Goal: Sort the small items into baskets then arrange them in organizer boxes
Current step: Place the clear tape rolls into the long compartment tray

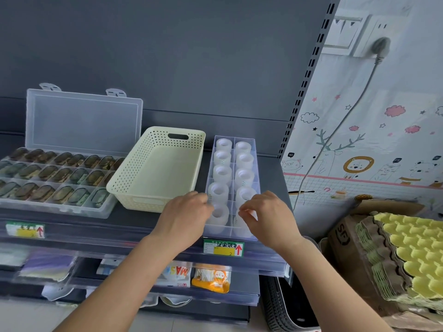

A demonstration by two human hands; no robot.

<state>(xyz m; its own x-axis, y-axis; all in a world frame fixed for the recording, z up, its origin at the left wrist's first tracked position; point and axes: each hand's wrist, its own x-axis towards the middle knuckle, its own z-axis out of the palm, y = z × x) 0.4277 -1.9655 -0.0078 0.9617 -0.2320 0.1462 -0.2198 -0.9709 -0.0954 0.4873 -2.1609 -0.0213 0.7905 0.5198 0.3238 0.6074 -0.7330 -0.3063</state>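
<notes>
Partly beneath right hand (pixel 268 219) fingers (pixel 247 207), front tape roll (pixel 236 225)

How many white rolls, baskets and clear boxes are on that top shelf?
White rolls: 10 (the nearest on the right is partly behind the right hand)
Cream basket: 1
Clear boxes: 2
Total: 13

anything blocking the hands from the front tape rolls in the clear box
Nothing visible does. The clear box is open on top, and the left hand and right hand are right at its two nearest white tape rolls.
</notes>
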